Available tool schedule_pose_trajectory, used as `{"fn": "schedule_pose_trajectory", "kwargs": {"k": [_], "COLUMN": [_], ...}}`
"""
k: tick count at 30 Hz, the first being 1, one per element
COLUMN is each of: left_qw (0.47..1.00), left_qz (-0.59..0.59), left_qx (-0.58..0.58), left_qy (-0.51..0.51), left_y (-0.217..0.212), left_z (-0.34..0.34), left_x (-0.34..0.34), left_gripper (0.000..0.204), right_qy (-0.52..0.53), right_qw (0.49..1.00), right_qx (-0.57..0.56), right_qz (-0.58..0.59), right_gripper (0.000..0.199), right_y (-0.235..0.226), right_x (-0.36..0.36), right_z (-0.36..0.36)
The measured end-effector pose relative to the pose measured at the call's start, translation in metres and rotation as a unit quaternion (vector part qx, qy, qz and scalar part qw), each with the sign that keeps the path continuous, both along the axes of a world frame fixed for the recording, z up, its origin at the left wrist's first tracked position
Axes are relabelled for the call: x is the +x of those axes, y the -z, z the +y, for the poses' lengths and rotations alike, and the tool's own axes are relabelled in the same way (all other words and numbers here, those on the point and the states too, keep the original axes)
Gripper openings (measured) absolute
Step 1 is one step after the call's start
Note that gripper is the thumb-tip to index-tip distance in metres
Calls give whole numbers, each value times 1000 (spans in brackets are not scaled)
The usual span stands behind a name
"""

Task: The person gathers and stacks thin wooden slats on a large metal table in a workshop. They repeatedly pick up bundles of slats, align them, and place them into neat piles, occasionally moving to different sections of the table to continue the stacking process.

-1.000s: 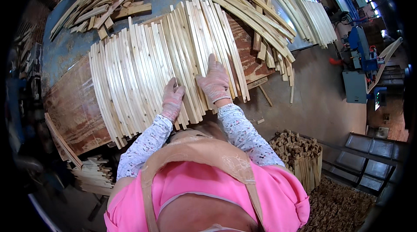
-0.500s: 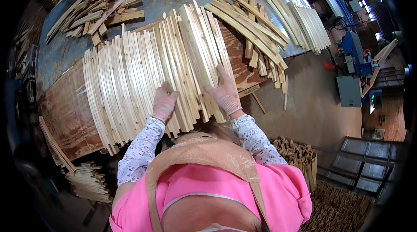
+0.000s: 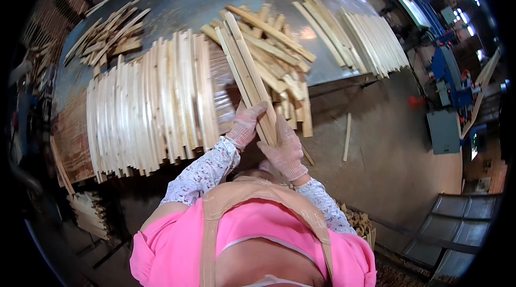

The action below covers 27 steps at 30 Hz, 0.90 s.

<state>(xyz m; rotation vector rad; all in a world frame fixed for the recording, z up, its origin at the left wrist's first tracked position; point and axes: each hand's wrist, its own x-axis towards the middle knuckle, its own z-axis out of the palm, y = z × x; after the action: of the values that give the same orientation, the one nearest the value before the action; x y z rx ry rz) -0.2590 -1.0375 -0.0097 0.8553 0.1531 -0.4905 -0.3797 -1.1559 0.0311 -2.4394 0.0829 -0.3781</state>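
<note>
A small bundle of pale wooden strips [image 3: 245,64] is gripped between my two gloved hands, its far end tilted toward the left. My left hand [image 3: 249,122] is closed around the bundle's left side near its lower end. Against the right side my right hand [image 3: 283,151] presses, a little nearer to me. To the left, a wide row of wooden strips [image 3: 148,104] lies side by side on a reddish-brown board [image 3: 72,136]. Rougher wooden pieces [image 3: 277,45] lie in a loose heap just beyond and right of the bundle.
Another jumbled heap of sticks [image 3: 110,37] lies at the far left of the metal-topped table [image 3: 183,10]. Straight strips [image 3: 376,42] line the table's right end. Stacked wood stands below at left and right. Blue machinery [image 3: 449,80] stands at far right; one stick [image 3: 347,136] lies on the floor.
Both hands have moved right and lifted a bundle of wooden strips off the right end of the row. Brown board now shows there. The view has shifted too.
</note>
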Motion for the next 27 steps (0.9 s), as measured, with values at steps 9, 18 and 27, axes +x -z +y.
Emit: {"fn": "schedule_pose_trajectory", "kwargs": {"k": [9,18,27], "left_qw": [925,915,919], "left_qz": [87,155,199], "left_qx": [-287,-243,-214], "left_qy": [233,284,265], "left_y": [39,70,71], "left_z": [-167,-318,-464], "left_x": [-19,0,53], "left_gripper": [41,38,36], "right_qy": [113,165,179], "right_qw": [989,979,787], "right_qx": [33,69,580], "right_qz": [-91,-102,108], "right_gripper": [55,47,50], "right_y": [-16,5,37], "right_x": [-80,-71,2], "right_z": [-133,-267,-425]}}
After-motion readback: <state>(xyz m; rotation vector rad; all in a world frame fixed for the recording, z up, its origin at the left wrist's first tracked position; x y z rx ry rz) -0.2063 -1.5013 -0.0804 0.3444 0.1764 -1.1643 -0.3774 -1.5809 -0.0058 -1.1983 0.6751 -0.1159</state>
